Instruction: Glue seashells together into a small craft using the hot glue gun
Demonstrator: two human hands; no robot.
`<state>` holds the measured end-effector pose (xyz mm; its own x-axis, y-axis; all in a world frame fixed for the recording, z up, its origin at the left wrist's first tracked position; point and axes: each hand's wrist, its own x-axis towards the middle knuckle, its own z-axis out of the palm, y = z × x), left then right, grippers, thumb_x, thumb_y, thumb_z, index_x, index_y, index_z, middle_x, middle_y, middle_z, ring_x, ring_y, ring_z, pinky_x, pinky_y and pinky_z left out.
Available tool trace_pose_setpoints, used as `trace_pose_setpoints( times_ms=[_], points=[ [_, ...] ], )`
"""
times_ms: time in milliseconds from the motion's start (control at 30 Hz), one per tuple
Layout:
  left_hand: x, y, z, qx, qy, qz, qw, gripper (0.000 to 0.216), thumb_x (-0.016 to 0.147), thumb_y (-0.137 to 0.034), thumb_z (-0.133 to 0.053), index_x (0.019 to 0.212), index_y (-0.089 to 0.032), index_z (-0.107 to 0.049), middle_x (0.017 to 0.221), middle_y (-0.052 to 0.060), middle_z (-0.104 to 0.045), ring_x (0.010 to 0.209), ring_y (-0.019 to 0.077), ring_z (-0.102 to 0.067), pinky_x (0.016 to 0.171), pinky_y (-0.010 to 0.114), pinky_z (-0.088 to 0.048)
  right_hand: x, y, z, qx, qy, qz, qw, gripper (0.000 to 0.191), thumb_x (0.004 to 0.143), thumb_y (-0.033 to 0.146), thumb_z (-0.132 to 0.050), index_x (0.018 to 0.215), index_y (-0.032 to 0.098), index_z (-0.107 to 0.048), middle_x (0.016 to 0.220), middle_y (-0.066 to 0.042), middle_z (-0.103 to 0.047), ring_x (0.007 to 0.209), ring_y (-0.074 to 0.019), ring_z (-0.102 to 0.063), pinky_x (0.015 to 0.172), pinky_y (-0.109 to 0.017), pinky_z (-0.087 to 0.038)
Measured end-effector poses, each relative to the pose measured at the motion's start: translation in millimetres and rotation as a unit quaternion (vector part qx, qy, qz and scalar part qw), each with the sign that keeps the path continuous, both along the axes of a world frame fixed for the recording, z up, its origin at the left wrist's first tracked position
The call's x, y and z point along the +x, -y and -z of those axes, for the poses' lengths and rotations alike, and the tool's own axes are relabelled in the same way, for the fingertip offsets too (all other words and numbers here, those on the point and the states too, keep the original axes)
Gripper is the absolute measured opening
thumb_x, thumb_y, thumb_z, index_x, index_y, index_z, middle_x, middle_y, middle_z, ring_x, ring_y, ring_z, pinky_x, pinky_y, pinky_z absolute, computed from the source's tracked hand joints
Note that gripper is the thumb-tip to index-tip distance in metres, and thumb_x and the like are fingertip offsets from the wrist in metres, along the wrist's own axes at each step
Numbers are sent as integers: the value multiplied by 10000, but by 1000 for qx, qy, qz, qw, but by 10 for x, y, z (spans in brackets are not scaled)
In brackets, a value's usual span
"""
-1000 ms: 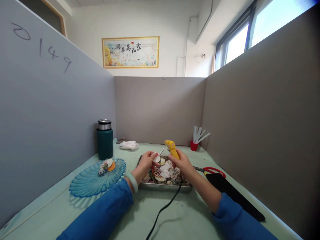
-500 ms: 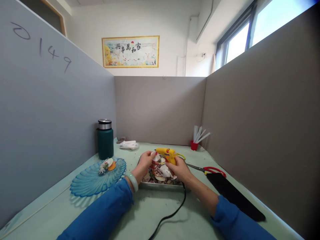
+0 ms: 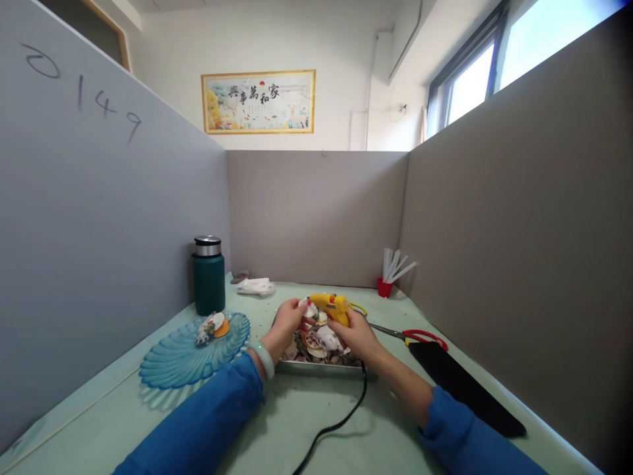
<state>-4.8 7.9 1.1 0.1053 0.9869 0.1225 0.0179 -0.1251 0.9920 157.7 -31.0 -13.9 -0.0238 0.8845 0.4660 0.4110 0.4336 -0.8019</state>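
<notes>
My right hand (image 3: 355, 332) is wrapped round the grip of a yellow hot glue gun (image 3: 329, 303), whose nozzle points left. A black cord (image 3: 341, 422) runs from it down toward me. Between the fingertips of my left hand (image 3: 288, 323) is a pale seashell (image 3: 309, 310), held right at the nozzle; whether the two touch I cannot tell. Below both hands stands a shallow metal tray (image 3: 321, 371) full of assorted shells (image 3: 316, 343). On the left, a blue scalloped glass plate (image 3: 173, 363) bears a small cluster of shells (image 3: 213, 328), white and orange.
Behind the plate stands a green thermos bottle (image 3: 208, 284). A white plastic packet (image 3: 256, 286) lies at the back. Back right, a red cup (image 3: 384, 287) holds several glue sticks (image 3: 394, 265). Red-handled scissors (image 3: 426, 338) and a black flat strip (image 3: 465, 389) lie on the right.
The glue gun has shifted very slightly to the right relative to the shell in my left hand. Otherwise both hands keep nearly the same place and grip.
</notes>
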Motion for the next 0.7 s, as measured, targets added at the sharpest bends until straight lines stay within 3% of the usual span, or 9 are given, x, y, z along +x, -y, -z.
trace_pose_setpoints(
  times_ms=[700],
  points=[
    [-5,-141,121,72,-56,-35,995,236,802,-390,-504,841,-159,-535,561,14,-591,502,159,-606,401,203,-421,-10,9,-24,-1,15,3,1000,241,725,303,-546,885,134,-609,599,17,-536,505,-110,-464,463,-208,-352]
  ],
)
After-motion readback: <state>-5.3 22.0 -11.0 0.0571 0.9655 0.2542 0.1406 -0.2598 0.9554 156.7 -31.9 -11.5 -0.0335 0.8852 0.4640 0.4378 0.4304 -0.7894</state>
